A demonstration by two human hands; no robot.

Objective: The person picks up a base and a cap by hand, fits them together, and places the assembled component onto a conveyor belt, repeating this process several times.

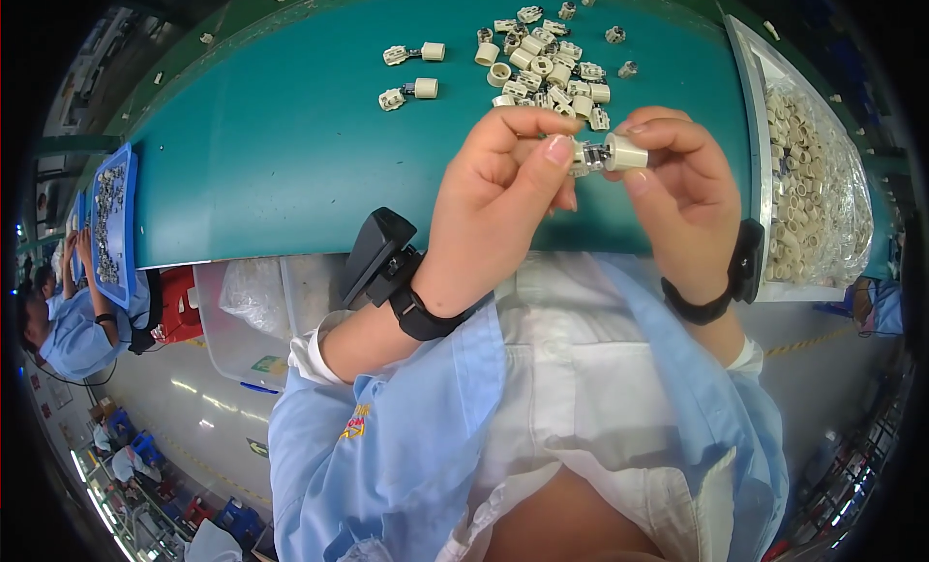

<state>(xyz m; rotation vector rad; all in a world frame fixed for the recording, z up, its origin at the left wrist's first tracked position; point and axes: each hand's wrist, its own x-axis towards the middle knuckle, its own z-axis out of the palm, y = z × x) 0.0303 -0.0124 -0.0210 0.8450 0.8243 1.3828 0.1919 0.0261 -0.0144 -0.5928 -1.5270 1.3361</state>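
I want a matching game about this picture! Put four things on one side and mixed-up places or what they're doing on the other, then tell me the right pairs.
Things:
1. The person's left hand
2. The person's right hand
3. Green table
4. Blue tray

Matches:
A. At the far left, holding many small parts
B. Gripping a smooth cream cylinder
C. Under a loose pile of cream pieces
D. Pinching the clip-like part

Right pairs: 1-D, 2-B, 3-C, 4-A.
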